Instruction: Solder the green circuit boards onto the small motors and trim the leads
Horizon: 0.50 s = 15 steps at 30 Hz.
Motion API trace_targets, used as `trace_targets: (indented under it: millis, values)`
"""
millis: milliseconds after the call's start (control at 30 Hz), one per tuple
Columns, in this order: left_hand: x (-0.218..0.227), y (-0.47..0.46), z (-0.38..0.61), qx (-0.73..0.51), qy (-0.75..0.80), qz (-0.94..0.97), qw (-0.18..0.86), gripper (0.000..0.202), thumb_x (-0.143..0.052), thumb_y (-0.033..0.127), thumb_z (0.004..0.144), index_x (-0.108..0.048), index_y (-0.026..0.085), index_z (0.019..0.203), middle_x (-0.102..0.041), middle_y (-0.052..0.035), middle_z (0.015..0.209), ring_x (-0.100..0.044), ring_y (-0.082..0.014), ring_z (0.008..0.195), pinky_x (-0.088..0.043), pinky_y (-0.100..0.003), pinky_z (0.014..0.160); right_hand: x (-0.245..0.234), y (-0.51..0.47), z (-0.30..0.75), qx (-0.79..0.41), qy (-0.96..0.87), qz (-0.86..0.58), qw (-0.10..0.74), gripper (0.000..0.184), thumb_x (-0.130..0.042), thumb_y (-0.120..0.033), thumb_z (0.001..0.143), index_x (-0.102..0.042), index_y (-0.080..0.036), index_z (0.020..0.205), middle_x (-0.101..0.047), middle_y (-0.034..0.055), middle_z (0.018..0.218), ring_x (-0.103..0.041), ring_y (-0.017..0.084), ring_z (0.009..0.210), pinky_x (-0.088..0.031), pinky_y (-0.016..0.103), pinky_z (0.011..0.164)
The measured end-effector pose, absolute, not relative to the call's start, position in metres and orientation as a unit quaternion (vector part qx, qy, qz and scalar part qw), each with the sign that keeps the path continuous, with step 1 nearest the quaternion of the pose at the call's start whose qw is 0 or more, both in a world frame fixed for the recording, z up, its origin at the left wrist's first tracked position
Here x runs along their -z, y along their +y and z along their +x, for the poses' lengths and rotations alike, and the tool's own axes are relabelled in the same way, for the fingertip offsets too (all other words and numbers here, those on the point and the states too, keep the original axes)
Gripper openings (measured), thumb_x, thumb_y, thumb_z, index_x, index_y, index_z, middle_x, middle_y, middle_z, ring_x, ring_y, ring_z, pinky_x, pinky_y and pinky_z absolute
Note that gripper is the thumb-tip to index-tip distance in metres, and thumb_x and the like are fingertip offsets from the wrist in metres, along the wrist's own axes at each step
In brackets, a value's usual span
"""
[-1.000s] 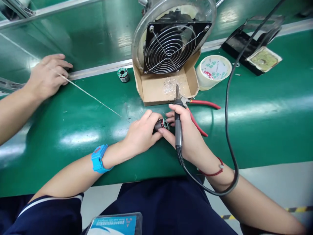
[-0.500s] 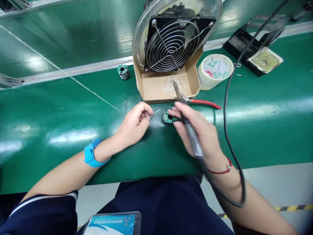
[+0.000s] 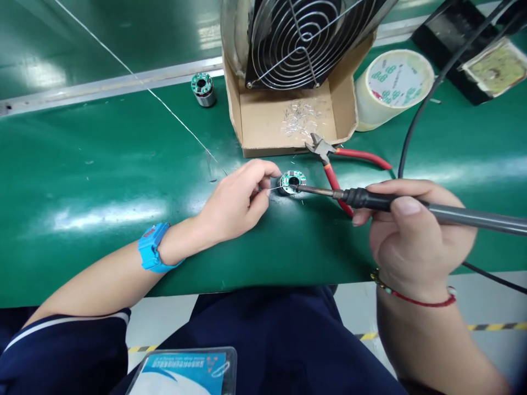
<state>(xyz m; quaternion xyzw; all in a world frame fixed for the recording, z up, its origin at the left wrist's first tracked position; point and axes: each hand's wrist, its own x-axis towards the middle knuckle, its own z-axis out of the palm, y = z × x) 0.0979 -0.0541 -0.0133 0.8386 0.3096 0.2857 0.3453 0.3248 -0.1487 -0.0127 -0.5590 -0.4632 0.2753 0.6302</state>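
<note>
A small round motor part with a green circuit board (image 3: 292, 182) stands on the green bench mat (image 3: 102, 181). My right hand (image 3: 415, 230) grips a soldering iron (image 3: 411, 204) laid level, its tip touching the board's right side. My left hand (image 3: 241, 198) is closed in a pinch on a thin solder wire (image 3: 164, 107) whose end reaches the board from the left. The wire runs away to the upper left across the mat.
A fume fan (image 3: 300, 38) stands in a cardboard tray (image 3: 288, 123) holding wire clippings. Red-handled cutters (image 3: 341, 164) lie beside the board. A tape roll (image 3: 393, 88) and an iron stand (image 3: 473, 55) sit at the right. A second motor part (image 3: 202, 88) stands at the back.
The motor part went from my fingers to the mat. My right hand swung the iron from upright to level, tip on the board. Another person's hand at the left is gone from view.
</note>
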Motion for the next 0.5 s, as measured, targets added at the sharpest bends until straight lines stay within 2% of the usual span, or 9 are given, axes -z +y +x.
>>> trace_targets:
  millis: [267,500]
  values:
    - [0.012,-0.054,0.099,-0.277,0.312,0.842,0.343,0.030,-0.049,0.001,0.083,-0.054,0.018,0.107,-0.060,0.0006,0.085,-0.054,-0.0085,0.069,-0.047,-0.023,0.062,0.013,-0.142,0.325,-0.308,-0.440,-0.552,0.637,0.012,-0.067,-0.025,0.083,-0.077,-0.020,0.085,-0.069,-0.0025,0.062,-0.060,0.012,0.044,-0.044,0.027,0.038]
    - [0.015,-0.054,0.108,-0.268,0.304,0.848,0.341,0.030,-0.047,0.000,0.087,-0.055,0.019,0.108,-0.062,-0.0013,0.087,-0.062,-0.0133,0.079,-0.056,-0.030,0.072,0.011,-0.134,0.333,-0.322,-0.450,-0.538,0.636,0.011,-0.068,-0.024,0.083,-0.078,-0.020,0.084,-0.067,-0.0032,0.059,-0.059,0.012,0.044,-0.046,0.026,0.036]
